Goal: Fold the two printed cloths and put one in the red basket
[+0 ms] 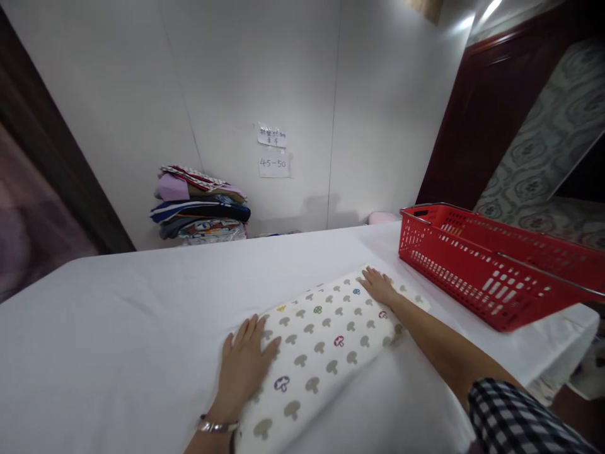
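A white cloth (326, 328) printed with grey mushroom shapes and a few coloured ones lies folded into a long strip on the white-covered table (155, 353). My left hand (243, 362), with a bracelet at the wrist, rests flat on the cloth's left edge, fingers spread. Toward the cloth's far right end, my right hand (379, 288) lies palm down on the fabric with its fingers stretched out. Neither hand grips anything. The cloth's near left corner is partly hidden by my left wrist.
A red plastic basket (472, 271) with wire handles stands at the table's right side. Beyond the far edge is a stack of folded clothes (203, 205) against the pale wall. Two paper notes (274, 165) are taped there, the lower reading 45-50.
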`<state>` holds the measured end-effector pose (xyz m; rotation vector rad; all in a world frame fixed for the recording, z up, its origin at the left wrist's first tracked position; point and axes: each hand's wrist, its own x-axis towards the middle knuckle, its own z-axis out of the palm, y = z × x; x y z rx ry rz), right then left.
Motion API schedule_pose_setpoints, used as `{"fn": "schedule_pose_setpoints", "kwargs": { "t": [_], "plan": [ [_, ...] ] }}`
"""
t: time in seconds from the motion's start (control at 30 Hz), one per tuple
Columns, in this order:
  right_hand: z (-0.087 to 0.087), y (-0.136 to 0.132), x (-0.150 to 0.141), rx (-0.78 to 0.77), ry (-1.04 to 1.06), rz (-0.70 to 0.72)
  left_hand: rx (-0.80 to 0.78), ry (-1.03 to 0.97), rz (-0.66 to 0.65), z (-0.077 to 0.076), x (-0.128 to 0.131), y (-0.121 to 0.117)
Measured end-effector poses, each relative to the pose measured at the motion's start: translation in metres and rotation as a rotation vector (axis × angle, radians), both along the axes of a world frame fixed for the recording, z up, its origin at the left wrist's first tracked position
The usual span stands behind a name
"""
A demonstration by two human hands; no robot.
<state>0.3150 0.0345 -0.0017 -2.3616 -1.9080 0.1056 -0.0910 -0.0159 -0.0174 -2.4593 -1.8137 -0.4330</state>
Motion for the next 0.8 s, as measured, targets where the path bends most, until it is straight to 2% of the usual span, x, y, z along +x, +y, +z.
{"fn": "schedule_pose_setpoints", "kwargs": {
  "t": [0.1, 0.23, 0.33, 0.43, 0.53, 0.63, 0.8],
  "plan": [
    [0.0, -0.021, -0.016, 0.014, -0.011, -0.019, -0.013, -0.013, 0.004, 0.003, 0.001, -0.001],
    [-0.003, -0.051, -0.039, 0.002, 0.011, 0.158, -0.043, -0.047, 0.003, 0.005, 0.002, 0.0],
    [0.002, -0.067, -0.051, -0.008, 0.044, 0.184, -0.06, -0.126, 0.018, 0.003, -0.001, 0.002],
    [0.01, -0.084, -0.067, 0.007, 0.107, 0.177, -0.019, -0.253, 0.099, 0.001, -0.009, 0.003],
    [0.009, -0.112, -0.094, 0.058, 0.177, 0.323, -0.027, -0.337, 0.219, 0.003, -0.019, 0.002],
    [-0.001, -0.14, -0.12, 0.164, 0.138, 0.458, -0.134, -0.324, 0.295, 0.012, -0.025, 0.004],
    [-0.009, -0.153, -0.132, 0.238, 0.107, 0.444, -0.344, -0.276, 0.304, 0.037, -0.027, 0.016]
  ]
}}
